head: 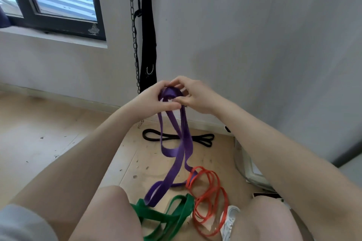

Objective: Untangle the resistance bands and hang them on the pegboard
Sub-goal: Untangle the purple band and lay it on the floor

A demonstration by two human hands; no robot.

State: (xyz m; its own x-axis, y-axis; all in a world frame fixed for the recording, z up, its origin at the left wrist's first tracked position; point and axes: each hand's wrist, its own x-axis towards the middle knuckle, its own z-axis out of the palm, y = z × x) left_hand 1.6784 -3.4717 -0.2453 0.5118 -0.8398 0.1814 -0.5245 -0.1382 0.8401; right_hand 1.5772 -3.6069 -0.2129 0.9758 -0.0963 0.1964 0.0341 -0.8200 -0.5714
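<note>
A wide purple band (177, 148) hangs in long loops from both my hands, held up in front of the wall. My left hand (156, 100) grips its bunched top from the left, and my right hand (193, 94) pinches the same bunch from the right. The band's lower end trails to the floor, where it runs through a thin orange band (211, 199) and lies over a green band (170, 215) between my knees. A black band (176, 138) lies flat on the floor by the wall. No pegboard is in view.
A black strap (148, 31) and a metal chain (134, 31) hang down the wall behind my hands. A window (52, 0) is at the upper left. A white shoe (229, 221) and a white object (252, 172) sit at the right. The wooden floor (39, 133) is littered with small debris.
</note>
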